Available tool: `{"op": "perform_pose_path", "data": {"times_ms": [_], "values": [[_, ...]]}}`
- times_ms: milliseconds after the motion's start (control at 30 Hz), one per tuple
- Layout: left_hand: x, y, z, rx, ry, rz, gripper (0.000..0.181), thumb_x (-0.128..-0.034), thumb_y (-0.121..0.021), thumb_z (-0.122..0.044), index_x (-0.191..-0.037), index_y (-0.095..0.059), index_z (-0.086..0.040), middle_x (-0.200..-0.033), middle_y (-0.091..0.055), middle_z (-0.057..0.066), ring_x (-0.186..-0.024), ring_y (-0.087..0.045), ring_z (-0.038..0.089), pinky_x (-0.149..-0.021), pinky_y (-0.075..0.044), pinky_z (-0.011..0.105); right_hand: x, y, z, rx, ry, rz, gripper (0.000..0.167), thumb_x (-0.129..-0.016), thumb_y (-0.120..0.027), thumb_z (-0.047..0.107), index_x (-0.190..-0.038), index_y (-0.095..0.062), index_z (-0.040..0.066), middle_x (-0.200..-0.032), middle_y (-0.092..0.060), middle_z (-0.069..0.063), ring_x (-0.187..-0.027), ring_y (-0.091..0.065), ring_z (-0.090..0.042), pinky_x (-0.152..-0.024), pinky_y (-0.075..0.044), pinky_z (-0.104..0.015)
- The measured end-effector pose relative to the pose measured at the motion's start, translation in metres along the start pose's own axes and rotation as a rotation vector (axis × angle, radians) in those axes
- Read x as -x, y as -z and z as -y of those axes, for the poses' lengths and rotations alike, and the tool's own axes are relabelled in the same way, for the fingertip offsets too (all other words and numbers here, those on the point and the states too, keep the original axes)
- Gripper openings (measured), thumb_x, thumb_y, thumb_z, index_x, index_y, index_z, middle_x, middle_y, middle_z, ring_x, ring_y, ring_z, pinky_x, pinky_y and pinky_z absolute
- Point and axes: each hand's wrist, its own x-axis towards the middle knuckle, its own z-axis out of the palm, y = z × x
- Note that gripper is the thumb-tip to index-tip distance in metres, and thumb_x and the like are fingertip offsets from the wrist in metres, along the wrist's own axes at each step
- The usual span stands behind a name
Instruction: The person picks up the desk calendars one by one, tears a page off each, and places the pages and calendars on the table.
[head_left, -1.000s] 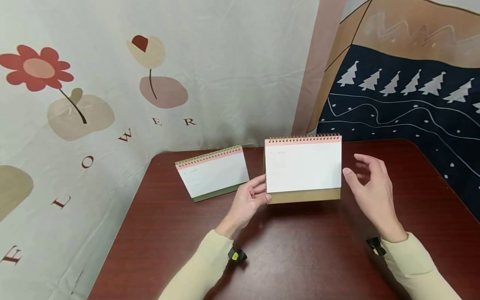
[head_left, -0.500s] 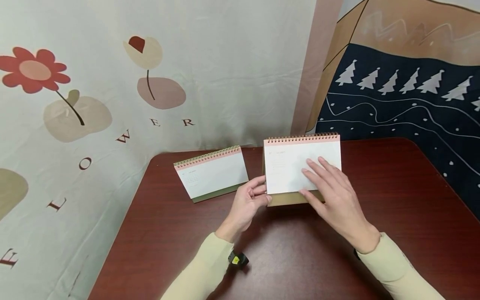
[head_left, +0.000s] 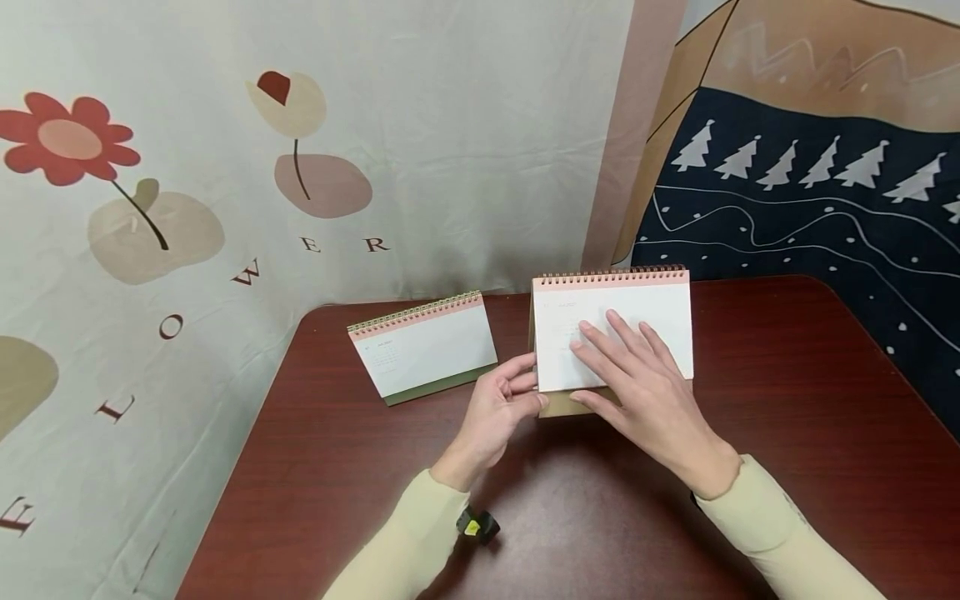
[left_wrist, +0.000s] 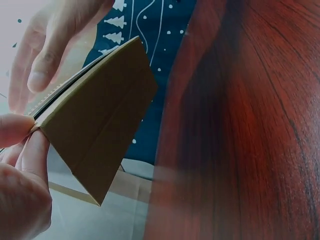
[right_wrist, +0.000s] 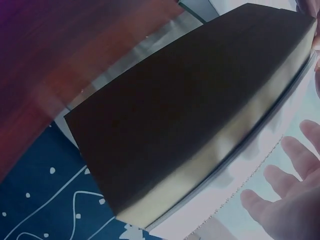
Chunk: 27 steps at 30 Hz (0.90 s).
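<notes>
A spiral-bound desk calendar [head_left: 555,358] with a pink top band, white page and tan base is held up off the table. My left hand [head_left: 495,408] pinches its lower left corner, thumb in front and fingers behind; the left wrist view shows this grip on the tan base [left_wrist: 105,110]. In front of the white page my right hand [head_left: 645,392] is spread with straight fingers. Whether it touches the page I cannot tell; the right wrist view shows its fingers [right_wrist: 280,180] near the page. The dark underside [right_wrist: 185,110] of the calendar faces that camera.
A second desk calendar [head_left: 427,350], with a green base, stands on the dark red table [head_left: 337,492] to the left. Behind the table hang a pale flower-print cloth [head_left: 480,150] and a navy cloth with white trees [head_left: 810,208].
My right hand has come from the calendar's right side across the front of its page, its fingers now spread. The held calendar has shifted slightly right; the left hand keeps its pinch.
</notes>
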Motion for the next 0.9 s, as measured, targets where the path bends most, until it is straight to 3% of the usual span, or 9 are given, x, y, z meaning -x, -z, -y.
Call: {"op": "perform_pose_path", "data": {"times_ms": [900], "values": [[0.0032,-0.003,-0.0047,-0.008,-0.016,0.033,0.062,-0.0838,-0.057,0.018,-0.145,-0.047,0.015,-0.129,-0.061,0.035,-0.096,-0.07,0.006,-0.078,-0.055,0.02,-0.0042,0.0032,0.0029,0.05,-0.001,0.011,0.056,-0.106,-0.047,0.054,-0.137,-0.066,0.011,-0.149,-0.057,-0.01,-0.143,-0.045,-0.036,-0.116,-0.029,-0.059]]}}
